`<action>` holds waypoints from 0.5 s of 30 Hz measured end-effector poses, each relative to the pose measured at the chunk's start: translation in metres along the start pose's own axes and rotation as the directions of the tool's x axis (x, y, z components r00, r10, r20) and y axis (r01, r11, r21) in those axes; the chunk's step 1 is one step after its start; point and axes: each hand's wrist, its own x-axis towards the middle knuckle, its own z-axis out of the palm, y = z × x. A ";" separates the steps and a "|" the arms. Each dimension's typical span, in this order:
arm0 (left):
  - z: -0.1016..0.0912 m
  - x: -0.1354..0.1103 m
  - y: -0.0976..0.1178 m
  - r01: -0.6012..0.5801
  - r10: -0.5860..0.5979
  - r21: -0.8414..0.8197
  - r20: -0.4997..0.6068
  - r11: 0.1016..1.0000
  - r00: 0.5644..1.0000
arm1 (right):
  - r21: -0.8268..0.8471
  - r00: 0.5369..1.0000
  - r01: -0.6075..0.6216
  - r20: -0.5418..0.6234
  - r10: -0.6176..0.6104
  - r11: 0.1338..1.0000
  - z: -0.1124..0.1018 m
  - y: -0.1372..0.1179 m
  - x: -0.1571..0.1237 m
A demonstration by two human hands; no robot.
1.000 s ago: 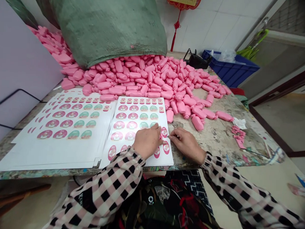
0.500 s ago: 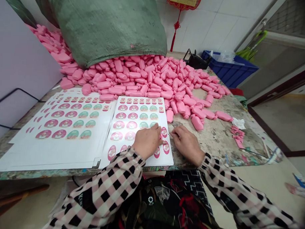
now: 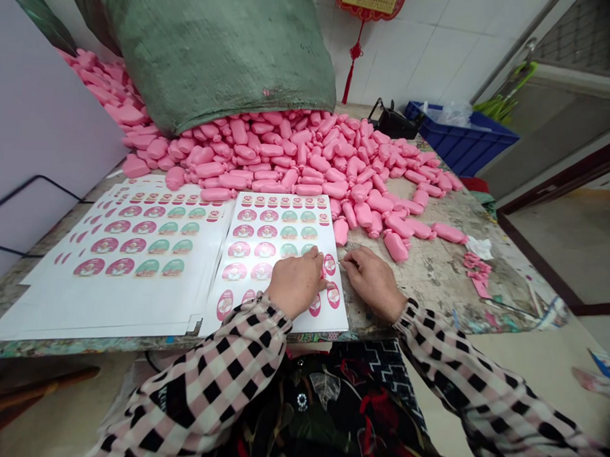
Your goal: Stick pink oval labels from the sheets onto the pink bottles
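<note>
A white sheet of stickers [image 3: 282, 314] lies in front of me, printed with rows of pink and green labels. My left hand [image 3: 297, 281] rests on its right part, fingers and thumb stretched over the oval pink labels, and hides some of them. A bit of pink shows by its fingertips. Just past the sheet's right edge is my right hand [image 3: 374, 281], closed in a pinch. A thin, small tip sticks out from its fingers toward the sheet; the rest is hidden in the grip.
Stacked sticker sheets [image 3: 132, 309] lie to the left. Behind them, many pink plastic bottles [image 3: 317, 163] spill from a green sack [image 3: 225, 59]. A blue crate [image 3: 468, 141] stands at the back right. Pink scraps [image 3: 477, 271] and white tissue [image 3: 478, 247] lie at the right.
The view has shifted very slightly. Both hands keep nearly the same places and poses at the sheet's right edge.
</note>
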 end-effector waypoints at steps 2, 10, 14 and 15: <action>-0.001 0.000 0.000 -0.003 0.003 0.001 0.002 1.000 1.000 | -0.010 1.000 -0.005 -0.022 0.005 1.000 0.000 0.000 0.002; -0.001 0.001 0.001 0.004 -0.004 -0.001 0.020 1.000 1.000 | 0.075 0.990 0.125 0.057 -0.130 0.989 -0.001 0.011 0.012; -0.001 0.001 0.001 0.006 -0.006 0.016 0.012 1.000 1.000 | 0.104 0.993 0.118 0.009 -0.120 0.987 0.001 0.015 0.013; -0.001 0.000 0.001 0.005 -0.005 0.020 0.007 1.000 1.000 | 0.085 0.994 0.114 -0.011 -0.113 0.990 0.001 0.015 0.013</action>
